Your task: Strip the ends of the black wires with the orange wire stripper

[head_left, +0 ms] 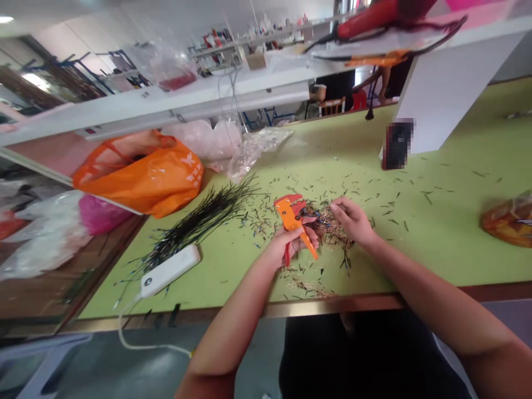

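Forearms (233,327) reach over the near edge of the worktop (436,249). Left hand (286,246) clenches orange wire strippers (291,219) firmly around the handles; right hand (353,221), fingers curled, touches a heap of wire scraps (328,227) just beside them, near a bundle of black wires (199,219).

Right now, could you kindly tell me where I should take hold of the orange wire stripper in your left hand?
Grip the wire stripper by its orange upper body, coming from the far side: the left hand wraps the lower part, leaving that stretch near the red head bare.
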Tool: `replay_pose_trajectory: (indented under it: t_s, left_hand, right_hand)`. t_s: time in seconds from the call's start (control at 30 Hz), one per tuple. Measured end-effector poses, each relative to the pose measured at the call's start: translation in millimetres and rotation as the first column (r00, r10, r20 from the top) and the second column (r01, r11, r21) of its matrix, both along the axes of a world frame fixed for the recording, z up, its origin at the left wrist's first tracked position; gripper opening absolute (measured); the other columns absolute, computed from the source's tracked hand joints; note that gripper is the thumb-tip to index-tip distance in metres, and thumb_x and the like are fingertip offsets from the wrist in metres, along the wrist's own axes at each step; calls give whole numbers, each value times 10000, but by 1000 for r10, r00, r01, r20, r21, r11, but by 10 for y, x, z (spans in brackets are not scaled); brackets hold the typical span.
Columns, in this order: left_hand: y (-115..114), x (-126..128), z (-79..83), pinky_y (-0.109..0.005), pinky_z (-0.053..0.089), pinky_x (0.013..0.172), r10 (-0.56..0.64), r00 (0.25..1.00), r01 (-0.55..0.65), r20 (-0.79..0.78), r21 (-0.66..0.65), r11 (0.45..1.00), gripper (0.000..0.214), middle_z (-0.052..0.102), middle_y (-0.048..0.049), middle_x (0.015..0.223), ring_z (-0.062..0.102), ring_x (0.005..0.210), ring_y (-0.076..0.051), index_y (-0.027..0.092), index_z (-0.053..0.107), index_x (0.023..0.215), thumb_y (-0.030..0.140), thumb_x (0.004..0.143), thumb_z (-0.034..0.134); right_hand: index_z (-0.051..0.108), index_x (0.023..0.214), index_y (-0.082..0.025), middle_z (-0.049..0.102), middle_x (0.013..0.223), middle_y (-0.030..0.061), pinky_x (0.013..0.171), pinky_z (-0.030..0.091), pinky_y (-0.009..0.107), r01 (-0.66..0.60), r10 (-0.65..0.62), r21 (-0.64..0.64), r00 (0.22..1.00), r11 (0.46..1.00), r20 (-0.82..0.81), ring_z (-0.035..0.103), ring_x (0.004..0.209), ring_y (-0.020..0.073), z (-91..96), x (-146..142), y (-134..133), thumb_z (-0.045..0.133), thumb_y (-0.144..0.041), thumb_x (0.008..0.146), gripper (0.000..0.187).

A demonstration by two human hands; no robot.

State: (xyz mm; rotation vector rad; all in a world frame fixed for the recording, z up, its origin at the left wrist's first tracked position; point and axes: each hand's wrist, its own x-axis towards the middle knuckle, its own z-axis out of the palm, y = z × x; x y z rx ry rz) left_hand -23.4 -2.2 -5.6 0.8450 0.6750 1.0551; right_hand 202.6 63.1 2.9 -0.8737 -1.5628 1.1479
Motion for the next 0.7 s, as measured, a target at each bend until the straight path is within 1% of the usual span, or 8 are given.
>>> replay_pose_trajectory:
  t_s: [0.1, 0.3, 0.37, 0.5, 0.7]
  left_hand:
    - [-25, 10, 0, -466, 642, 873, -91, 995, 92, 29, -31, 995, 515, 797, -114, 915, 799, 819, -270, 116, 733, 1234, 454, 856, 824]
    - [-68, 57, -13, -451, 625, 802, -222, 975, 223, 27, -55, 973, 528, 794, -137, 935, 791, 817, -290, 112, 740, 1209, 497, 852, 792]
    - [-73, 67, -21, -446, 619, 793, -232, 973, 232, 20, -63, 971, 535, 792, -142, 934, 785, 803, -285, 108, 737, 1197, 505, 843, 789]
    - [-58, 73, -42, -432, 617, 778, -210, 977, 211, 27, -78, 974, 527, 789, -130, 919, 779, 784, -275, 116, 737, 1168, 518, 831, 792]
    - [-49, 77, -40, -423, 621, 777, -257, 967, 255, -4, -80, 963, 513, 776, -120, 916, 776, 794, -266, 113, 732, 1158, 508, 836, 796]
  right_hand:
    - [593, 890, -227, 452, 623, -62, 518, 324, 278, -27, 28, 25, 999, 999, -18, 388, 545, 114, 43, -18, -40, 633, -747, 958, 526]
    - [594, 894, -238, 451, 605, -61, 520, 346, 278, 1, 2, 62, 998, 998, -55, 407, 532, 114, 91, -38, -98, 629, -701, 990, 473]
    - [596, 900, -244, 451, 590, -62, 512, 351, 277, 17, -12, 71, 997, 997, -72, 409, 517, 115, 96, -32, -102, 632, -694, 993, 462]
    - [598, 898, -241, 448, 581, -65, 496, 346, 271, 17, -10, 93, 997, 996, -80, 410, 502, 111, 105, -21, -98, 636, -675, 1000, 448]
    - [592, 909, -224, 449, 604, -67, 497, 310, 278, 6, -6, 110, 1000, 994, -4, 383, 512, 103, 102, -35, -113, 606, -663, 1018, 452]
